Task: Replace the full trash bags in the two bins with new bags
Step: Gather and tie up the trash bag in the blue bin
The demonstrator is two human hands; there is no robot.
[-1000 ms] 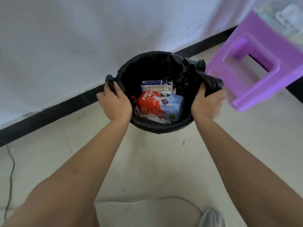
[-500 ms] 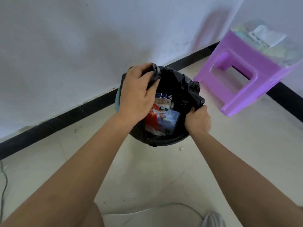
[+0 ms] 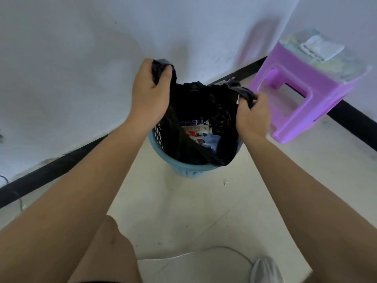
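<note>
Both hands clutch the black trash bag (image 3: 193,103) in the head view. The left hand (image 3: 150,92) is clenched round a bunched edge on the left, and the right hand (image 3: 254,117) round the opposite edge. The bag's lower part sits in the blue perforated bin (image 3: 184,170) on the floor, with its top held above the rim. Printed cartons (image 3: 196,129) lie inside. A purple stool (image 3: 302,94) stands just right of the bin.

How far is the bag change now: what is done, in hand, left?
Done: the bag edge is off the bin rim. In hand: left hand and right hand each grip a bunched side above the bin, cartons inside. Left: lift it out, fit a new bag; no second bin in view.
</note>
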